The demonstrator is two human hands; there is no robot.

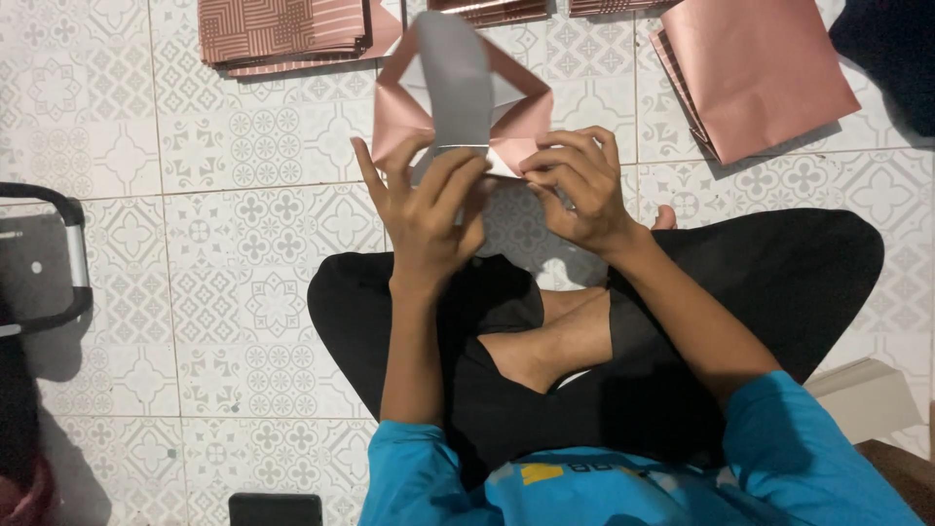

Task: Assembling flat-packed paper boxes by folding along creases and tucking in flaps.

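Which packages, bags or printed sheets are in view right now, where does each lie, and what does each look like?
Paper bag: held by left hand and right hand, half-folded, metallic pink, grey inside.
Patterned stack: floor, top left, flat, pink with line patterns.
Plain stack: floor, top right, flat, plain pink.
No screens or signs.

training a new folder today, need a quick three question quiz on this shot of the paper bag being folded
1. True or false: both hands grip the pink paper bag.
2. What lies on the tiled floor at upper right: A) scissors B) stack of plain pink bags C) tape roll?
3. Which hand pinches the folded corner on the right of the picture?

Key: 1 true; 2 B; 3 the right hand, while the left hand holds the bag's near edge.
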